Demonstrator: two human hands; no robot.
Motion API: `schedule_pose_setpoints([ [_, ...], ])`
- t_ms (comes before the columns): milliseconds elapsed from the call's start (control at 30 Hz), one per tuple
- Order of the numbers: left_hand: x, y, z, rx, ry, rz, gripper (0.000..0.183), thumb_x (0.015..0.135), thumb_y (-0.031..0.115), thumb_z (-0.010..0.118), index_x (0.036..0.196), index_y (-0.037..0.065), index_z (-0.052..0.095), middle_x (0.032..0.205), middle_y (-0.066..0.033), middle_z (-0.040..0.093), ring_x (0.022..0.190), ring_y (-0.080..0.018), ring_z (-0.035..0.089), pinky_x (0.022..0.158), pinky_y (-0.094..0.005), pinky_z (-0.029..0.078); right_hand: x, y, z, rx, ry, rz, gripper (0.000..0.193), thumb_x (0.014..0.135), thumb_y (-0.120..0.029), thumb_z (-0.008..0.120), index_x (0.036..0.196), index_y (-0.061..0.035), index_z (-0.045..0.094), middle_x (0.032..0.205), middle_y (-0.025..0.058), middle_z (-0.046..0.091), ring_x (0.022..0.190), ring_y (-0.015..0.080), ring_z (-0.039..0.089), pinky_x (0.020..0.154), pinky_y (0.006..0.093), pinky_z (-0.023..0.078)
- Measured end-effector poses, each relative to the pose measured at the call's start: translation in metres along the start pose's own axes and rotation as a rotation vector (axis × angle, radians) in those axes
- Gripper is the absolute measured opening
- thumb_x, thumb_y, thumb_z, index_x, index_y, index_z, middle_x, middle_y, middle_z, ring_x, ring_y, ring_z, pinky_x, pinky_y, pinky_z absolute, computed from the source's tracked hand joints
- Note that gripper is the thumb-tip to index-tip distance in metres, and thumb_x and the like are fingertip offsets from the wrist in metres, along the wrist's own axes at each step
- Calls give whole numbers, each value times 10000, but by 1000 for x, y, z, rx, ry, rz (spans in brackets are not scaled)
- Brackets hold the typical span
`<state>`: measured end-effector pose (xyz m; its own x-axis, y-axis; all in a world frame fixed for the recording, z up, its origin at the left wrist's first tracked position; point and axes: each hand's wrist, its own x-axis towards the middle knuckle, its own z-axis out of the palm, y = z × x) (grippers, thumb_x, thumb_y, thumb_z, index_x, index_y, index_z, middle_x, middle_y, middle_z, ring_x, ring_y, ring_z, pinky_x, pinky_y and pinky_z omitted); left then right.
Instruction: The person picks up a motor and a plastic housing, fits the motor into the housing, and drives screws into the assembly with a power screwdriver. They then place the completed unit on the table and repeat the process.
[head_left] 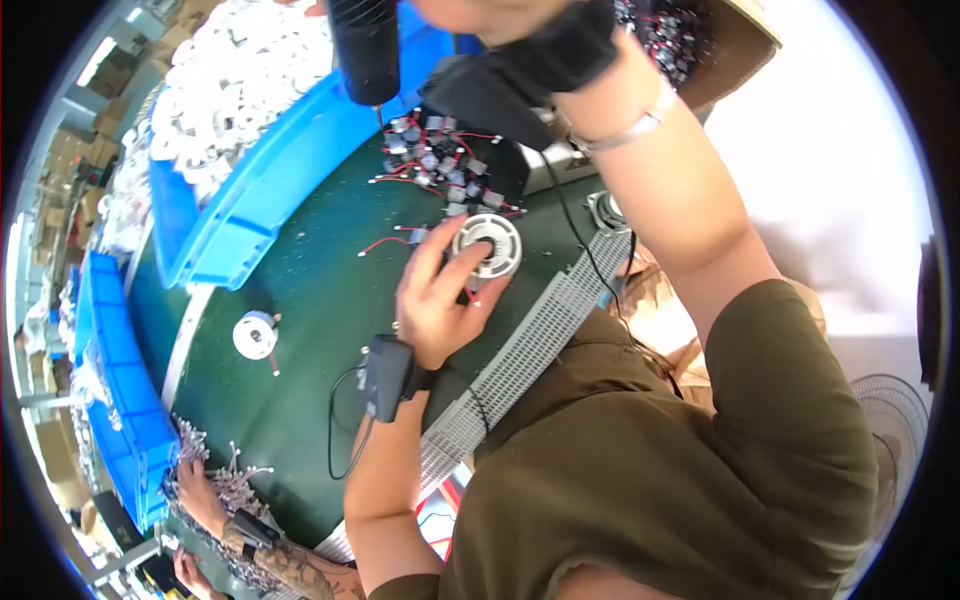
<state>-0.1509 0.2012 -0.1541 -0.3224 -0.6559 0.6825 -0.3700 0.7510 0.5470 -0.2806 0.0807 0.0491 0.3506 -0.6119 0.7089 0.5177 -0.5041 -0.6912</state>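
One white disc [508, 242] in left fingers [462, 268], second disc [254, 336] apart, one black driver [366, 55]

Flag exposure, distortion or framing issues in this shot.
Head view: glare washes out many white parts at upper left and the background at far right; head view: fisheye distortion bows the large blue bin, and a dark curved border cuts the corners; head view: the white round part in the left hand reads fairly clearly, while the top edge crops the right hand.
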Motion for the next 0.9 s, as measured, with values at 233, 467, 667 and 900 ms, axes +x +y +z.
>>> schedule_pose_setpoints([
  [233,5,1,-7,17,-63,-12,369,620,32,765,969,24,643,1148,-219,543,947,-343,606,775,-373,522,-87,-60,-52,-272,348,12,213,769,-34,638,945,39,544,729,78,583,548,158,568,508,253,467],
  [467,-1,1,-5,109,-93,-28,365,628,43,753,978,40,650,1203,-214,521,1022,-346,574,825,-377,498,-118,-45,-68,-190,518,49,226,741,35,644,945,35,546,709,63,569,550,145,563,518,254,465],
  [667,-5,-1,-5,101,-110,-43,423,616,48,755,1020,60,630,1223,-227,504,1026,-347,572,821,-377,498,-126,-41,-77,-327,474,7,206,744,29,640,927,30,547,698,65,578,551,145,566,530,256,468],
  [900,-5,-1,-5,87,-118,-32,443,623,47,750,1045,64,618,1223,-230,504,1030,-353,568,828,-382,494,-129,-40,-76,-398,490,3,238,732,23,646,945,34,541,683,62,583,549,140,567,527,258,468],
])
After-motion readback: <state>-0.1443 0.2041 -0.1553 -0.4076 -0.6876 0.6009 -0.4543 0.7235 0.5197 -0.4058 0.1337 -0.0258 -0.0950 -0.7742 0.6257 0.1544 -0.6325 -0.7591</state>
